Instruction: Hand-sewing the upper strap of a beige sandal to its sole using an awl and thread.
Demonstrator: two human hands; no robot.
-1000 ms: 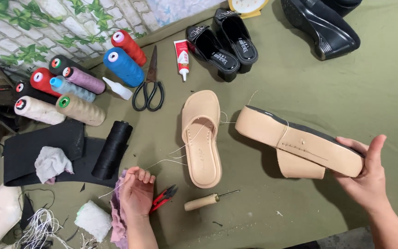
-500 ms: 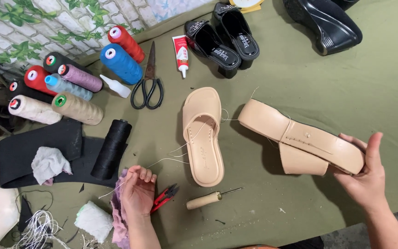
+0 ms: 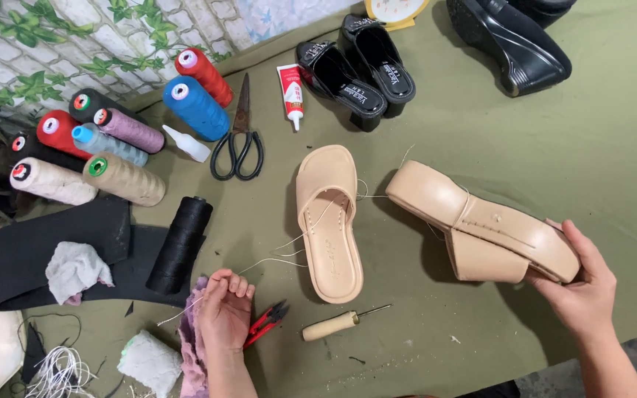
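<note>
My right hand (image 3: 582, 289) grips the heel end of a beige platform sandal (image 3: 481, 228), held tilted with its sole up. A white thread (image 3: 282, 247) runs from the sandals toward my left hand (image 3: 225, 313), whose fingers are closed on the thread beside a pink cloth (image 3: 195, 343). The matching beige sandal (image 3: 329, 221) lies upright on the green table cover between my hands. A wooden-handled awl (image 3: 337, 324) and red snips (image 3: 265, 324) lie close to my left hand.
Several thread spools (image 3: 112, 147) lie at the left, with a black spool (image 3: 180, 245) on a black mat (image 3: 53, 250). Black scissors (image 3: 239, 147), a glue tube (image 3: 290, 92), black heeled sandals (image 3: 359, 66) and a black shoe (image 3: 510, 40) sit at the back.
My right hand has tilted the held sandal slightly and brought it a little lower. My left hand stays closed on the thread.
</note>
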